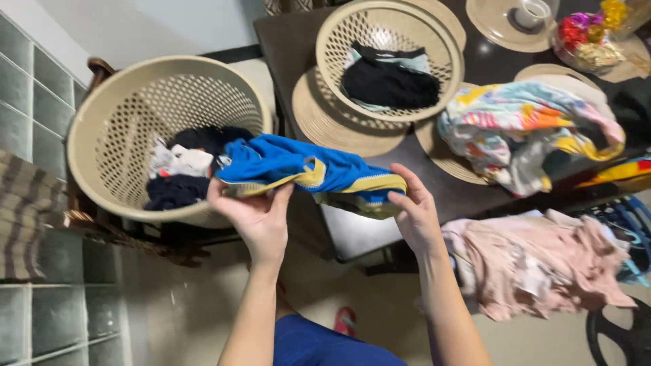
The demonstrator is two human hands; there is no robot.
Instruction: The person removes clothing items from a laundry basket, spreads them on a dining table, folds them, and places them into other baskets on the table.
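A blue garment with yellow trim (pixel 305 166) is stretched between both my hands in the middle of the view. My left hand (pixel 254 213) grips its left end, just in front of a large beige laundry basket (pixel 102 129). My right hand (pixel 413 213) holds its right end by the yellow band. The large basket holds dark and white clothes (pixel 183 166). A smaller beige basket (pixel 447 74) on the dark table holds black and pale green clothes (pixel 388 80).
A multicoloured cloth (pixel 522 125) lies on the dark table (pixel 285 41) to the right, among round woven mats (pixel 332 125). Pink clothes (pixel 536 261) are heaped on a chair at the lower right. A glass block wall (pixel 34 102) stands at the left.
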